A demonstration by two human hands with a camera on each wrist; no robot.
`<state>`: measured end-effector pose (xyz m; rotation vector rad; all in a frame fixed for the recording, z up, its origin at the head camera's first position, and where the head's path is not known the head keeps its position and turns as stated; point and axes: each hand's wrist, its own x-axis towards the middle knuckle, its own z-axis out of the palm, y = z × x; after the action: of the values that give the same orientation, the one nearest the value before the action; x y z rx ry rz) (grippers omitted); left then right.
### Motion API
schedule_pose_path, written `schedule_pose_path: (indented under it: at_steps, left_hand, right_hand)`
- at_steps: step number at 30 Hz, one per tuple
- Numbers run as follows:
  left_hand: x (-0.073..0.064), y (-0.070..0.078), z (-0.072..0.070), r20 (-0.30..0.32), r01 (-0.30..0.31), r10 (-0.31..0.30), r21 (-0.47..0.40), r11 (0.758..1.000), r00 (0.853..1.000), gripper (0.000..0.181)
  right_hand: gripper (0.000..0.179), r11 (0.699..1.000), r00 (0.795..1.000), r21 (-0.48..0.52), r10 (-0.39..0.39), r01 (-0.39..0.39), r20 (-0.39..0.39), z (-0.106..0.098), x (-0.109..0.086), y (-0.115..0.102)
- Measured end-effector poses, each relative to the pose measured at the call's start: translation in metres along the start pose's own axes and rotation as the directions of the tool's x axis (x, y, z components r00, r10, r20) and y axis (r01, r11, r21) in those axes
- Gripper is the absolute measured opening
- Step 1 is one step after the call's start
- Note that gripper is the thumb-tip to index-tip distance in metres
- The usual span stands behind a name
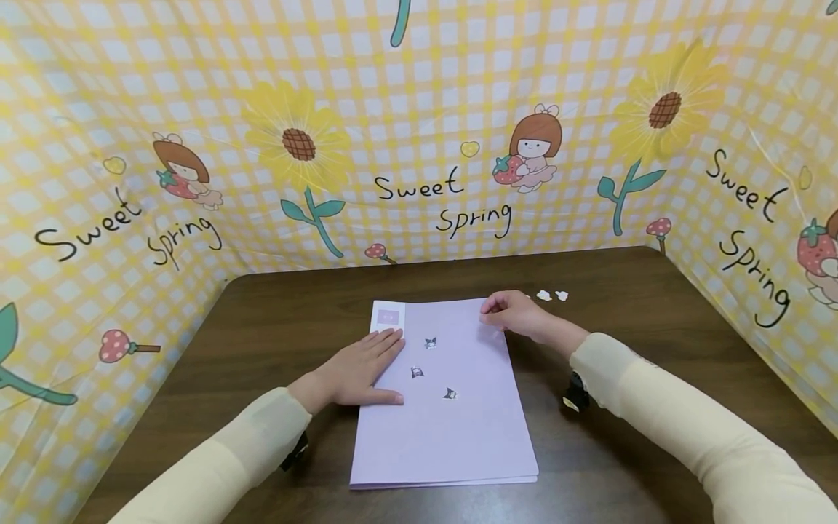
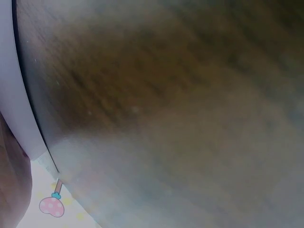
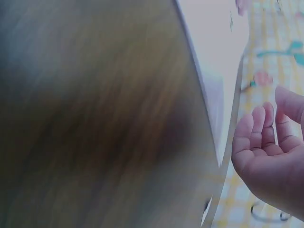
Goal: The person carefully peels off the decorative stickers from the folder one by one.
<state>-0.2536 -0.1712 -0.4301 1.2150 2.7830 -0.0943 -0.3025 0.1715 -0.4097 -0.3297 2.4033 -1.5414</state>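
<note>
A lilac paper folder (image 1: 471, 444) lies on the table, its layered lower edge slightly parted. On its cover are three small dark-and-white cartoon stickers (image 1: 450, 394). My left hand (image 1: 363, 367) rests flat on the folder's left side, fingers spread, just below a white label (image 1: 389, 317) at the top left corner. At the folder's upper right edge is my right hand (image 1: 513, 313), its fingers curled and the thumb close to the index fingertip. In the right wrist view nothing shows between thumb and fingers (image 3: 259, 126); a tiny thing there could be hidden.
Small white sticker pieces (image 1: 545, 295) lie on the dark wooden table (image 1: 275, 313) behind the right hand, one partly covered by it. A yellow checked cloth (image 1: 419, 109) with printed flowers and figures stands around the back and sides.
</note>
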Motion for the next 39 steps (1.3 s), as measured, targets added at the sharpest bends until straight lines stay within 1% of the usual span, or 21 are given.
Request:
schedule_pose_path:
  at_steps: [6,11,18,23,30,33,39]
  left_hand:
    - [0.000,-0.002,0.002,0.000,0.011,-0.011,0.011,1.000,1.000,0.107]
    - [0.000,-0.001,0.001,0.006,0.009,-0.009,-0.003,1.000,1.000,0.107]
    - [0.001,0.000,0.000,0.013,0.011,-0.011,0.003,1.000,1.000,0.106]
    - [0.000,-0.001,0.000,0.019,0.014,-0.015,0.010,1.000,1.000,0.106]
    - [0.001,-0.002,0.002,0.015,0.017,-0.018,0.013,1.000,1.000,0.107]
    - [0.001,-0.002,0.002,0.015,0.021,-0.021,0.015,1.000,1.000,0.107]
    - [0.002,-0.001,0.001,0.019,0.014,-0.014,0.013,1.000,1.000,0.108]
  right_hand:
    - [0.013,1.000,0.999,0.003,-0.020,0.020,0.028,0.026,0.014,-0.009]
    - [0.014,0.999,0.998,-0.023,-0.024,0.025,0.061,0.043,0.023,-0.013]
    - [0.019,0.998,0.987,-0.038,-0.043,0.049,0.154,0.062,0.030,-0.017]
    - [0.018,0.990,0.981,-0.099,-0.080,0.099,0.178,0.067,0.035,-0.018]
    - [0.022,0.968,0.961,-0.178,-0.129,0.175,0.246,0.070,0.039,-0.018]
    - [0.022,0.962,0.960,-0.204,-0.128,0.181,0.249,0.071,0.039,-0.018]
    - [0.021,0.956,0.966,-0.236,-0.117,0.172,0.230,0.075,0.041,-0.015]
